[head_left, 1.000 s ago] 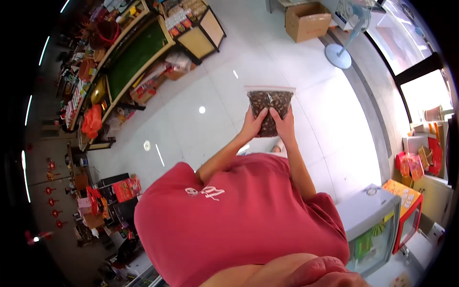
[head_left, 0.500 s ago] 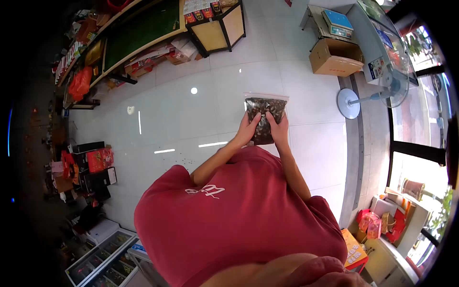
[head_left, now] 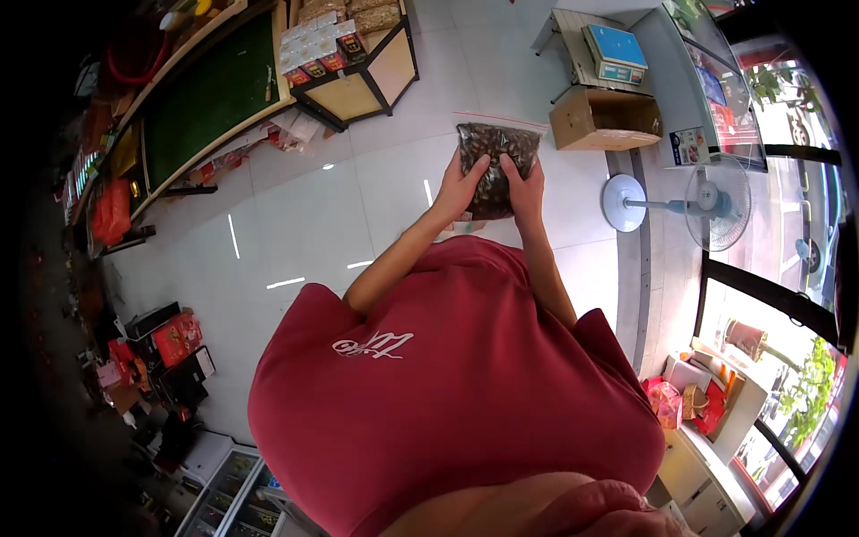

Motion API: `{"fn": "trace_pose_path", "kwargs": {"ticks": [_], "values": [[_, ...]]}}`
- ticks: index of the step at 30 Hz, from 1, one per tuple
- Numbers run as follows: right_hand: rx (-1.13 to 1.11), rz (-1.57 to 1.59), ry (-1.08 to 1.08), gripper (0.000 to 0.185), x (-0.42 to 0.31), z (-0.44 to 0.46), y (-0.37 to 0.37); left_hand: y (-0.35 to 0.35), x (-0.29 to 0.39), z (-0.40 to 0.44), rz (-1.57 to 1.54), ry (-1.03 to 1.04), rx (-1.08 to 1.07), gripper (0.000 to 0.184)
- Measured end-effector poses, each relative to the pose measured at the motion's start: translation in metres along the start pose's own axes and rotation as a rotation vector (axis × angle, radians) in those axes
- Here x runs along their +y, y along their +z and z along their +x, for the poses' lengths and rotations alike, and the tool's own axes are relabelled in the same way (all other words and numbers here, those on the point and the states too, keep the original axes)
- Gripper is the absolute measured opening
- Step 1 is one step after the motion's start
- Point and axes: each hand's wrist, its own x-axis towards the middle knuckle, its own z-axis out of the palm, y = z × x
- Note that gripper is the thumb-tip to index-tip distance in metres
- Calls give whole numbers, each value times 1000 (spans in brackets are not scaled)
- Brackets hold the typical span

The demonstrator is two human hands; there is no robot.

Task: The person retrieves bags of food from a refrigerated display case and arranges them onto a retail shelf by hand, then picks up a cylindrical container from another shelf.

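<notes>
A clear zip bag full of dark brown pieces [head_left: 492, 183] is held out in front of my chest, its flat top strip turned away from me. My left hand [head_left: 460, 186] grips the bag's left side, with the thumb on its near face. On the other side my right hand [head_left: 525, 188] holds it the same way. Both thumbs point inward and are a little apart. The remaining fingers are mostly hidden behind the bag.
A standing fan [head_left: 624, 203] and an open cardboard box [head_left: 591, 132] are on the floor at the right. Behind the box, a blue-topped scale [head_left: 616, 49] rests on a small table. A green-topped display stand [head_left: 210, 98] is at upper left.
The view has turned, bringing the scale and the table in and shifting the fan and shelves. Both hands still grip the bag, which now appears higher in the view than half a second ago.
</notes>
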Motion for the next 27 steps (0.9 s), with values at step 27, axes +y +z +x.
{"fn": "trace_pose_path", "kwargs": {"ticks": [27], "values": [[-548,-121,163,41,1,606,120,-14,57,544,-115,-64,553,41]]}}
